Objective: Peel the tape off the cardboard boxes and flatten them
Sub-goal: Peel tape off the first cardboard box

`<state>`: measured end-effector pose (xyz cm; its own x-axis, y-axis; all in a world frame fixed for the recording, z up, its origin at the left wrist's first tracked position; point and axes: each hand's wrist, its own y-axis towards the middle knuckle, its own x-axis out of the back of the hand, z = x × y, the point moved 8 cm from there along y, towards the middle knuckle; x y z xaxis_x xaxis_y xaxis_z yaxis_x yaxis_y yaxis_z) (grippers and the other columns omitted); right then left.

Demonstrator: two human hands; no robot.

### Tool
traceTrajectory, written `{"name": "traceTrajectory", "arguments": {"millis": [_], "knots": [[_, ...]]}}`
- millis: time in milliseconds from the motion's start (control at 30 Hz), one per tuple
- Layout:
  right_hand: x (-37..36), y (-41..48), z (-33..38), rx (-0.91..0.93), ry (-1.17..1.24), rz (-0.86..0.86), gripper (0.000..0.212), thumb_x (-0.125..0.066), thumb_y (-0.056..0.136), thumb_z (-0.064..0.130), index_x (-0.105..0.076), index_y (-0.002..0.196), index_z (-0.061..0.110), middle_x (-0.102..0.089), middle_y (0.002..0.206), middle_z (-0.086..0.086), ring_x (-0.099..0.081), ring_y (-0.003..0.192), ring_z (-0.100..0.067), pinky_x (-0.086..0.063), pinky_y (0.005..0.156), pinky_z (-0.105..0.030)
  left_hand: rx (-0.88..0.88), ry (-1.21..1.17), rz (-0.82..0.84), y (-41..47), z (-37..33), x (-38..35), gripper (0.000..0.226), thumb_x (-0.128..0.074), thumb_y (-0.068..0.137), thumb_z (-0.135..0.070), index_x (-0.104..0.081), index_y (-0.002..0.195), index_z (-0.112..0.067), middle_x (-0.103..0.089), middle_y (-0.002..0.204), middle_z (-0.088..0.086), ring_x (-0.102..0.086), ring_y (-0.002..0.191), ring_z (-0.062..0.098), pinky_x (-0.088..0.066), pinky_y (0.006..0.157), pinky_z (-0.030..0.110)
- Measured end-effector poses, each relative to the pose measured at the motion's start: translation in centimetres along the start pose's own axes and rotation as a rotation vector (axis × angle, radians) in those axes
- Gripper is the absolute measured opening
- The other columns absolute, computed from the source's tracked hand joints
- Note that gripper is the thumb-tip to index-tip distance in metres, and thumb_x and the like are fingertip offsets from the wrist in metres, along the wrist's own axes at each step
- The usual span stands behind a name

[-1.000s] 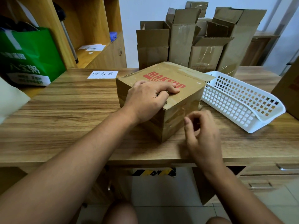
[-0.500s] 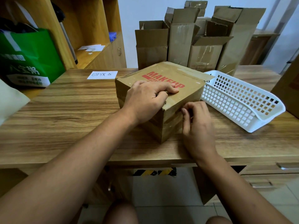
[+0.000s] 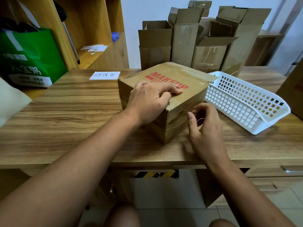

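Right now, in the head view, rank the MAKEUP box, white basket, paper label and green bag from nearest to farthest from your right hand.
1. MAKEUP box, just ahead of the right hand.
2. White basket, to its right.
3. Paper label, back left on the table.
4. Green bag, far left by the shelf.

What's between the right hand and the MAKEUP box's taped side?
Nothing visible. The right hand is beside the near-right face of the MAKEUP box; the left hand holds the top, the white basket lies farther right.
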<state>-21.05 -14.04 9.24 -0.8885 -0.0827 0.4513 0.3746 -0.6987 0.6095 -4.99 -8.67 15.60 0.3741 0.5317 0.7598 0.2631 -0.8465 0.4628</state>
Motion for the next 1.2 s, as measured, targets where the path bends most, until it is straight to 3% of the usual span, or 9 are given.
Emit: {"name": "traceTrajectory", "arguments": {"millis": [167,300,400,600,767,900,1100,1200], "knots": [[-0.6,0.7,0.6,0.127,-0.304,0.161,0.024,-0.049,0.103,0.038,-0.053,0.117,0.019,-0.056,0.102,0.005,-0.054,0.085,-0.01,-0.044,0.069,-0.028,0.0,0.004,0.007,0.0,0.0,0.0,0.044,-0.034,0.087,-0.037,-0.069,0.111,-0.048,-0.063,0.126,-0.029,-0.052,0.116,-0.003,-0.028,0.105,0.031],[-0.8,1.0,1.8,0.307,-0.532,0.24,0.014,-0.042,0.107,0.03,-0.054,0.11,0.022,-0.061,0.093,0.005,-0.059,0.078,-0.015,-0.049,0.06,-0.034,0.003,0.003,0.006,0.0,0.0,-0.1,0.044,-0.034,0.087,-0.037,-0.069,0.11,-0.048,-0.063,0.126,-0.029,-0.052,0.117,-0.003,-0.027,0.105,0.03],[-0.6,1.6,2.3,0.386,-0.6,0.228,0.01,-0.048,0.103,0.023,-0.057,0.1,0.018,-0.06,0.08,0.002,-0.057,0.067,-0.02,-0.036,0.05,-0.029,-0.001,0.006,0.007,0.0,0.0,-0.1,0.043,-0.034,0.088,-0.037,-0.069,0.11,-0.048,-0.063,0.125,-0.029,-0.052,0.117,-0.003,-0.026,0.105,0.03],[-1.1,1.3,1.2,0.401,-0.418,0.27,0.017,-0.042,0.096,0.027,-0.054,0.094,0.014,-0.049,0.081,0.005,-0.049,0.072,-0.018,-0.041,0.058,-0.034,0.007,0.004,-0.005,-0.1,-0.2,0.0,0.044,-0.034,0.087,-0.036,-0.07,0.11,-0.047,-0.063,0.124,-0.03,-0.051,0.115,-0.006,-0.026,0.104,0.027],[-1.2,0.9,1.3,0.328,-0.288,0.287,0.015,-0.042,0.092,0.028,-0.05,0.088,0.017,-0.044,0.077,0.008,-0.041,0.069,-0.012,-0.031,0.062,-0.028,0.003,0.013,-0.007,0.1,-0.2,0.0,0.044,-0.034,0.086,-0.035,-0.07,0.109,-0.047,-0.064,0.121,-0.031,-0.053,0.113,-0.005,-0.025,0.102,0.026],[-3.0,-2.0,3.0,0.325,-0.173,0.406,0.018,-0.041,0.092,0.032,-0.052,0.088,0.018,-0.049,0.077,0.008,-0.046,0.07,-0.012,-0.041,0.06,-0.032,0.012,0.008,-0.015,0.1,0.0,0.0,0.045,-0.034,0.085,-0.035,-0.071,0.109,-0.047,-0.064,0.123,-0.03,-0.053,0.115,-0.004,-0.027,0.105,0.029],[-0.7,-1.6,1.2,0.179,-0.061,0.301,0.016,-0.048,0.097,0.029,-0.05,0.083,0.023,-0.05,0.072,0.011,-0.051,0.07,-0.007,-0.038,0.059,-0.029,0.011,0.025,-0.009,0.0,-0.3,0.0,0.045,-0.034,0.087,-0.036,-0.07,0.111,-0.046,-0.063,0.124,-0.03,-0.051,0.116,-0.004,-0.023,0.099,0.024],[0.2,-1.3,0.2,0.1,-0.025,0.217,0.016,-0.057,0.098,0.035,-0.055,0.089,0.022,-0.055,0.082,0.011,-0.056,0.077,-0.006,-0.044,0.063,-0.016,0.017,0.049,-0.007,-0.1,-0.3,0.0,0.045,-0.034,0.087,-0.037,-0.069,0.112,-0.047,-0.063,0.125,-0.03,-0.051,0.115,-0.002,-0.023,0.098,0.023]]}}
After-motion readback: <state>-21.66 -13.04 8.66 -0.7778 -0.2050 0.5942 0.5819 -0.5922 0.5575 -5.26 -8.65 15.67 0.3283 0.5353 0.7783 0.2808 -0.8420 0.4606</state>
